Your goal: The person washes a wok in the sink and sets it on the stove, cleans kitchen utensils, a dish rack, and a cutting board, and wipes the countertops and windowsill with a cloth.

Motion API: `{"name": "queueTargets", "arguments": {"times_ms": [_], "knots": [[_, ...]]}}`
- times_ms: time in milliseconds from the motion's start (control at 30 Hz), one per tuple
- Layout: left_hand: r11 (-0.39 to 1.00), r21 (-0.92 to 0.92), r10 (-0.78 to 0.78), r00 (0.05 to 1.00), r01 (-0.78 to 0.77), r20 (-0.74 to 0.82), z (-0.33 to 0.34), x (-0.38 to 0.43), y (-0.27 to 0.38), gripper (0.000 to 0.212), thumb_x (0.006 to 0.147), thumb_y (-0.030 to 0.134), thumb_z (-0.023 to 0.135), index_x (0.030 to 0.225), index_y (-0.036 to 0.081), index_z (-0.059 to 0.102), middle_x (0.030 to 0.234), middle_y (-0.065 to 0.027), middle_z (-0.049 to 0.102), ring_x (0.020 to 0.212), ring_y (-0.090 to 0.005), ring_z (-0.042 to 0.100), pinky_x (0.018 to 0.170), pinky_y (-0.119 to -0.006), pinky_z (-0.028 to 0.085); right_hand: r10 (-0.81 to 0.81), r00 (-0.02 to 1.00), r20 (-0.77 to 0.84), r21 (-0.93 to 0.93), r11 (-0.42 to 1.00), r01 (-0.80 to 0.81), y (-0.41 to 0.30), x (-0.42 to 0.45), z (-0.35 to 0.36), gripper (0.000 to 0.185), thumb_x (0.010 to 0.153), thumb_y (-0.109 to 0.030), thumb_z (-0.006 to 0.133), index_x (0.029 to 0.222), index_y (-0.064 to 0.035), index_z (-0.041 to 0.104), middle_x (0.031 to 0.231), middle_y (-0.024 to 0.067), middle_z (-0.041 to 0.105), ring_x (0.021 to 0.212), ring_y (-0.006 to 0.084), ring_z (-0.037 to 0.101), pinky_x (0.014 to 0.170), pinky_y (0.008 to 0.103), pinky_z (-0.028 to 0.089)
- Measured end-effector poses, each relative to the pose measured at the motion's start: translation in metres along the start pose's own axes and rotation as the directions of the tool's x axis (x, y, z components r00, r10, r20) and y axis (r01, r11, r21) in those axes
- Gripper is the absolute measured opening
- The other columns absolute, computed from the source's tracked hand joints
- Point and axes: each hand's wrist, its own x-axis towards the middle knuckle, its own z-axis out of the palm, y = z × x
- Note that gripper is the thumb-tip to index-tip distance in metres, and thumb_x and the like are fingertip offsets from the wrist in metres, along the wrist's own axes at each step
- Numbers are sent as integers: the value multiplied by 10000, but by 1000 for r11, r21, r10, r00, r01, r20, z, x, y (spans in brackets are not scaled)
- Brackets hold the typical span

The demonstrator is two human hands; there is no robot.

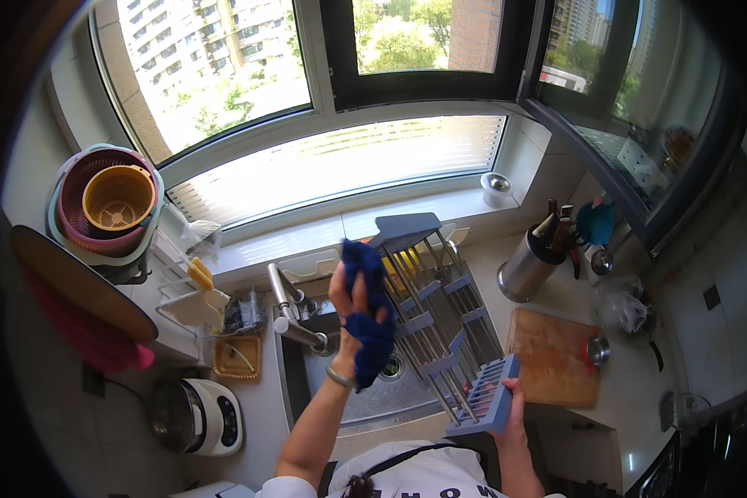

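Note:
My left hand (350, 305) grips a bunched dark blue cloth (373, 339), raised over the sink at the left side of a rack. That rack (420, 324) has metal rods joined by blue-grey plastic parts, and it is tilted over the stainless steel sink (364, 408). With my right hand (509, 398) I hold its slotted near end, the fingers partly hidden behind the plastic. The rack's far end rises toward the window sill. Whether the cloth touches the rods cannot be made out.
A metal faucet (299, 330) stands left of the rack. To the right are a wooden cutting board (551, 358) with a small metal cup (596, 350) and a knife holder (526, 267). A white appliance (215, 417) sits at left. An open window sash (635, 124) juts in at upper right.

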Motion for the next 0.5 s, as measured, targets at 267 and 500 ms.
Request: {"name": "queueTargets", "arguments": {"times_ms": [267, 500], "knots": [[967, -34, 255, 947, -254, 194, 16, -31, 50, 344, 786, 143, 715, 1111, 128, 602, 1223, -140, 441, 1155, -330, 390, 997, -403, 354, -109, 994, -2, -37, 993, 109, -4, 3, 3, 610, 796, -432, 528, 1196, 19, 437, 1080, 228, 551, 976, 362, 585, 872, 476, 499], [982, 182, 54, 998, -50, -17, 8, 82, 6, 507, 771, 297, 759, 1176, 110, 520, 1157, -141, 505, 1079, -335, 495, 934, -410, 394, 142, 976, 162, -5, 990, -143, 0, 7, -30, 562, 828, -413, 525, 1206, -4, 450, 1116, 195, 545, 979, 348, 579, 892, 495, 480]]}}
